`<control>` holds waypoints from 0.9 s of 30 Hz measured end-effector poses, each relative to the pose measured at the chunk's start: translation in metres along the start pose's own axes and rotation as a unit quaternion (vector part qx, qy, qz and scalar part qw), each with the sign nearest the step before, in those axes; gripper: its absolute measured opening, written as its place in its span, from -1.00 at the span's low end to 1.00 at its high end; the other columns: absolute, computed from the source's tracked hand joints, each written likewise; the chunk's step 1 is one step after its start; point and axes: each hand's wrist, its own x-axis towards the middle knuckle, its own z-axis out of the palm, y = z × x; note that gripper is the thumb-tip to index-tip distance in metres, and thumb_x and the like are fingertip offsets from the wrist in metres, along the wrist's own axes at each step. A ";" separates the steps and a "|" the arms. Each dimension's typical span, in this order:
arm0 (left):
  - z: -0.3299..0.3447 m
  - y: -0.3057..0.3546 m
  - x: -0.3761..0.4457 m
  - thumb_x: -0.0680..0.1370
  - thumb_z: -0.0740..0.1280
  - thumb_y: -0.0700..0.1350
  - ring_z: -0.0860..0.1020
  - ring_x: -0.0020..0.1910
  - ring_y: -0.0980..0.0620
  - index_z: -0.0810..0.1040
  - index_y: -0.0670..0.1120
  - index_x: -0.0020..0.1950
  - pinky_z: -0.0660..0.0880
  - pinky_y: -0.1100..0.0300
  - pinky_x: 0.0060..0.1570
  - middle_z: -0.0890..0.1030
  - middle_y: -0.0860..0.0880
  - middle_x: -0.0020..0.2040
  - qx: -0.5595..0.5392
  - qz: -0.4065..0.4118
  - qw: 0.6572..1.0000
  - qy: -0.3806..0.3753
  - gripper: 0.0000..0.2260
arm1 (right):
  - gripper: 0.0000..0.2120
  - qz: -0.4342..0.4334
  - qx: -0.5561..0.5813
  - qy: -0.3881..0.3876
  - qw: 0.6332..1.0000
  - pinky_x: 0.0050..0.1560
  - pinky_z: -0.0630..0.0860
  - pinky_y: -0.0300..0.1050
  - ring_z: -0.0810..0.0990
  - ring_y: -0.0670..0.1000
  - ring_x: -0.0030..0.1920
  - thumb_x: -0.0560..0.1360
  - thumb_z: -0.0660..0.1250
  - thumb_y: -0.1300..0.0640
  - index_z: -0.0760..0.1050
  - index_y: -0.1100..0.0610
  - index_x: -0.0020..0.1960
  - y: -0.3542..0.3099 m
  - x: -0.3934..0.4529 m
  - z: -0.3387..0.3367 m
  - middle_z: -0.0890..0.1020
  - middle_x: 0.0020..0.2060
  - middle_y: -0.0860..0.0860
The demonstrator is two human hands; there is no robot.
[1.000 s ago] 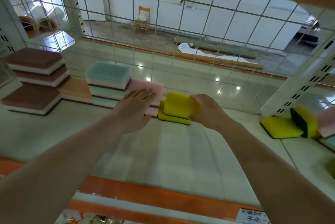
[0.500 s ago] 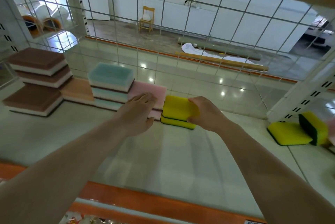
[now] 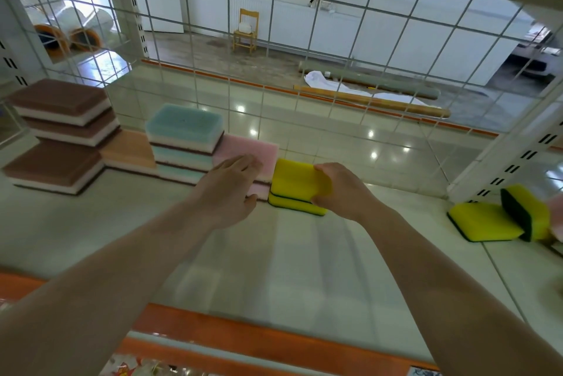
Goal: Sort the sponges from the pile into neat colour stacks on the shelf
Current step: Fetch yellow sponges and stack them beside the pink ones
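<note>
A: Head view first. Left hand (image 3: 227,190) flat, fingers straight and relaxed, resting on the pink sponge stack (image 3: 248,151). Right hand (image 3: 341,190) curled round the top yellow sponge (image 3: 297,176), thumb at the near edge, fingers over the far edge.

B: And under that sponge?

A: Sitting on a second yellow sponge (image 3: 294,205), slightly askew, both on the shelf (image 3: 274,269) and touching the pink stack just left of the right hand.

B: Further left of the left hand?

A: Blue sponge stack (image 3: 184,138), three high, pressed against the pink one. Then a single orange sponge (image 3: 129,150), lower. Beyond it brown sponges (image 3: 61,132): two stacked behind, one flat in front.

B: Off to the right?

A: Well apart from the right hand, a flat yellow sponge (image 3: 481,223) with another yellow sponge (image 3: 524,211) standing on edge against it, dark scouring side facing left. Something pink at the frame edge, too cut off to tell.

B: Anything blocking the way?

A: Wire grid back panel (image 3: 304,49) just behind the stacks. White slotted upright (image 3: 511,159) between the right hand and the loose yellow ones. Orange shelf edge (image 3: 243,342) near the forearms.
</note>
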 end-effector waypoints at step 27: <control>0.024 0.065 -0.037 0.58 0.16 -0.04 0.32 0.36 0.00 0.23 -0.03 0.46 0.24 0.19 0.30 0.32 0.01 0.40 0.032 0.083 0.995 -0.046 -0.56 | -0.41 0.031 -0.013 0.029 0.999 0.39 0.09 -0.21 0.17 0.00 0.46 0.53 0.30 0.06 0.16 0.08 0.49 0.035 -0.098 -0.005 0.24 0.46 0.01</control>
